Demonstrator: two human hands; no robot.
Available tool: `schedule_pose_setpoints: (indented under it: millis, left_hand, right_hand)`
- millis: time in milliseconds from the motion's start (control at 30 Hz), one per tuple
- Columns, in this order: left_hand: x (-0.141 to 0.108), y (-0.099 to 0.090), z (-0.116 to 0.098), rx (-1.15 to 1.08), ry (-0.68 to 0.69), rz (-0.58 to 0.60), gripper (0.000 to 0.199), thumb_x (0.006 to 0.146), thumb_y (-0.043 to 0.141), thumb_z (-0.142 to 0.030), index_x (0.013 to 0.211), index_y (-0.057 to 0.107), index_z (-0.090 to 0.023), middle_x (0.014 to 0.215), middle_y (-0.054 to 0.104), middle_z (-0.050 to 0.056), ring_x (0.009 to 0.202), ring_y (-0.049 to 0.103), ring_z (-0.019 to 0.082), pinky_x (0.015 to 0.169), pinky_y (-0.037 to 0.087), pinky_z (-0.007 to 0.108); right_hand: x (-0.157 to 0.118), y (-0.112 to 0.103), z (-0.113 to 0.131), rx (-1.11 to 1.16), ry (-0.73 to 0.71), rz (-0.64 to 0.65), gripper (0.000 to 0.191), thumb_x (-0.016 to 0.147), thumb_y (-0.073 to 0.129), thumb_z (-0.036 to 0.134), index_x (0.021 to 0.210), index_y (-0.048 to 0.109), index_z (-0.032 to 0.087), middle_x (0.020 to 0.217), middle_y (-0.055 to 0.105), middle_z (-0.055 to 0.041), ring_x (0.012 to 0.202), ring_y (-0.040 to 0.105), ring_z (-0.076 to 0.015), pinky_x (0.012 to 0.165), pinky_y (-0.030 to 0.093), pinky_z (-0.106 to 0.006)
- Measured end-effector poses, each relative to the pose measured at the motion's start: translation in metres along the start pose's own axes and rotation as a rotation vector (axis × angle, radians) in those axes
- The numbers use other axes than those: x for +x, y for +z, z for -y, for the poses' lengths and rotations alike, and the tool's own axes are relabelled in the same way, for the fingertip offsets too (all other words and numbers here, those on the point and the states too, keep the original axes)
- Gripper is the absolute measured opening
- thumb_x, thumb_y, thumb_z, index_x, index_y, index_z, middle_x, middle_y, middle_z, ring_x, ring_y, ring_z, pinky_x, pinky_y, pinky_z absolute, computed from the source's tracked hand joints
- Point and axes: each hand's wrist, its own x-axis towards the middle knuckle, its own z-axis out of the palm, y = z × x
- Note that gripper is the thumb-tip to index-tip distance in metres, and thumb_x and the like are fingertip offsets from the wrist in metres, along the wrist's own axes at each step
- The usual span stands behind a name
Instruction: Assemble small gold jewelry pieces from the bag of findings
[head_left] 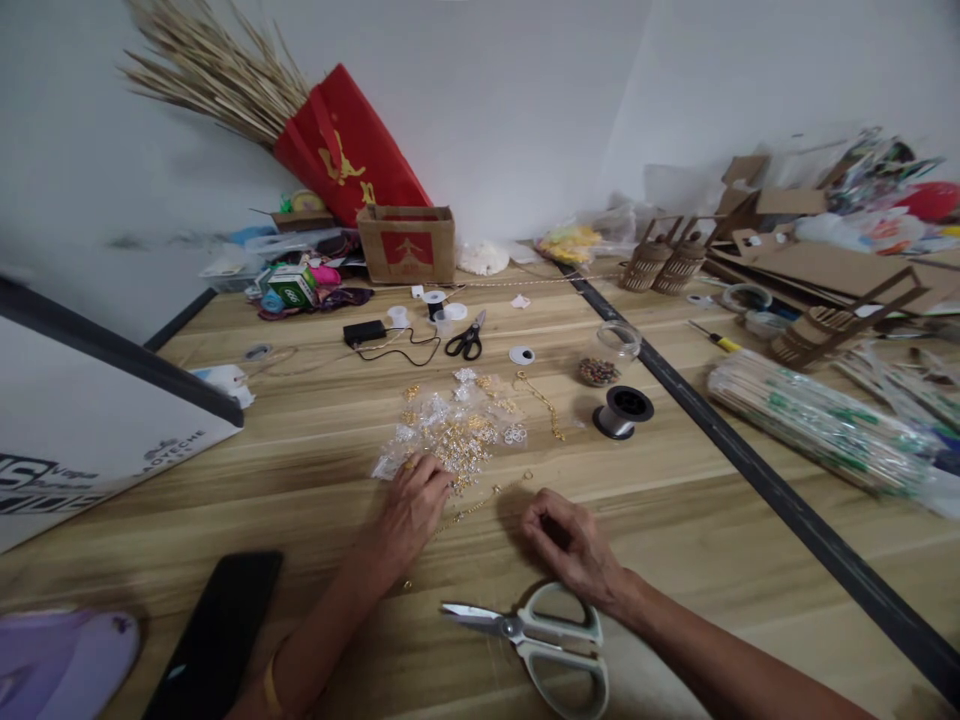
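My left hand [416, 495] lies at the near edge of a pile of small gold and clear beads [469, 440], spread over clear plastic bags. Its fingers are bent together; whatever is under the fingertips is hidden. A thin gold chain [472, 511] with little charms stretches across the wood between my hands. My right hand [570, 540] rests on the table in a loose curl, fingers closed, and I cannot see whether anything is inside. Just below it lie large pale-handled scissors [514, 627], blades slightly parted. Another gold chain [544, 400] sits beyond the pile.
A wire spool [624, 412] and a clear jar of beads [600, 370] stand right of the pile. Behind are black-handled scissors [466, 343] and a black adapter [364, 333]. A phone [217, 635] lies front left. Wrapped sticks [817, 420] lie at right.
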Motion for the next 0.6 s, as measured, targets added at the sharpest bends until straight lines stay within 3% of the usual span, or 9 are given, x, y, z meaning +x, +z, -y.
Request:
schedule_pose_setpoints:
  millis: [200,433,600]
  left_hand:
    - [0.000,0.002,0.001,0.037,-0.012,-0.008,0.016,0.087,0.049,-0.012,0.085,0.064,-0.018,0.084,0.058,0.004,0.085,0.051,0.019,0.087,0.042,0.040]
    - [0.002,-0.003,-0.011,0.011,0.029,0.005,0.015,0.087,0.049,-0.015,0.085,0.063,-0.018,0.086,0.056,0.004,0.086,0.050,0.020,0.081,0.044,0.036]
    - [0.002,-0.003,-0.013,0.113,0.042,0.040,0.019,0.088,0.046,-0.013,0.079,0.062,-0.017,0.082,0.056,0.005,0.084,0.049,0.021,0.080,0.043,0.037]
  right_hand:
    - [0.001,0.000,0.002,0.004,0.008,0.002,0.014,0.088,0.049,0.020,0.074,0.051,0.017,0.068,0.051,-0.0005,0.061,0.047,-0.0114,0.056,0.037,-0.022]
    - [0.000,0.000,0.001,0.007,0.014,0.012,0.013,0.088,0.049,0.020,0.075,0.051,0.017,0.069,0.052,-0.0012,0.063,0.048,-0.0119,0.057,0.038,-0.023]
    - [0.001,0.000,0.002,-0.003,0.019,0.004,0.013,0.088,0.049,0.020,0.076,0.052,0.017,0.069,0.052,-0.0008,0.062,0.048,-0.0117,0.057,0.037,-0.023]
